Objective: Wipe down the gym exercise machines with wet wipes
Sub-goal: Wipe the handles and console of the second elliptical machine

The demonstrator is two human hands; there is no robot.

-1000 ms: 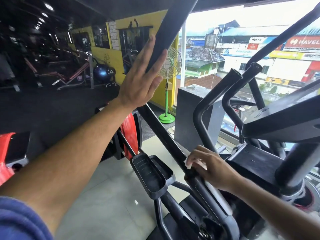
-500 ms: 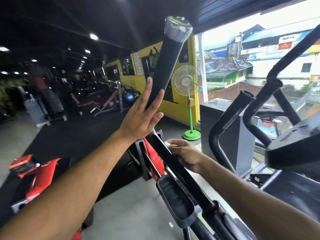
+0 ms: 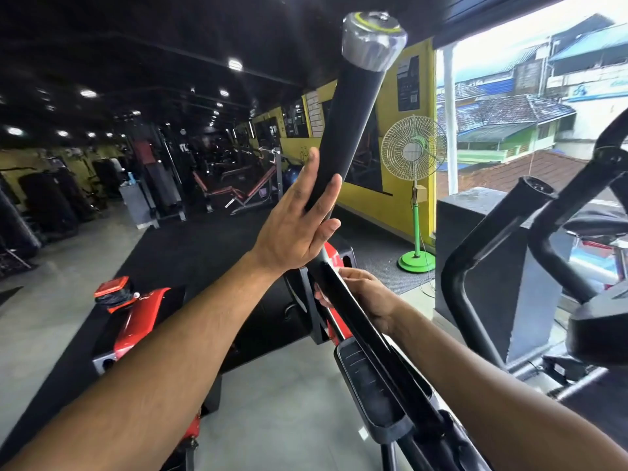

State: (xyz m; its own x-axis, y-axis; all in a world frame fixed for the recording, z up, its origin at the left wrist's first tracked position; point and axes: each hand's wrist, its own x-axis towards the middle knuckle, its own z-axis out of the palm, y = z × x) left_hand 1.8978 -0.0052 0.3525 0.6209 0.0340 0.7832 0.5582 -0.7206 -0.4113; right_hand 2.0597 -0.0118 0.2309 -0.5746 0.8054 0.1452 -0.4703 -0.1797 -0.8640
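A long black handle bar (image 3: 350,124) of an elliptical machine rises toward the ceiling and ends in a silver cap (image 3: 372,40). My left hand (image 3: 299,222) lies flat against the bar's lower left side with straight fingers. Lower down, my right hand (image 3: 363,295) wraps round the same bar (image 3: 373,348) from the right side. A bit of white shows at its fingertips; I cannot tell whether it is a wipe. The machine's black foot pedal (image 3: 370,392) sits just below that hand.
A second pair of black handles (image 3: 509,239) and the console (image 3: 601,331) stand at the right. A red machine (image 3: 142,321) is at the left, a green pedestal fan (image 3: 414,185) by the yellow wall, and a window behind it. Grey floor lies below.
My right hand has slid up the bar from near the pedal joint to just under my left hand. The view has tilted up, bringing the bar's silver cap into sight.
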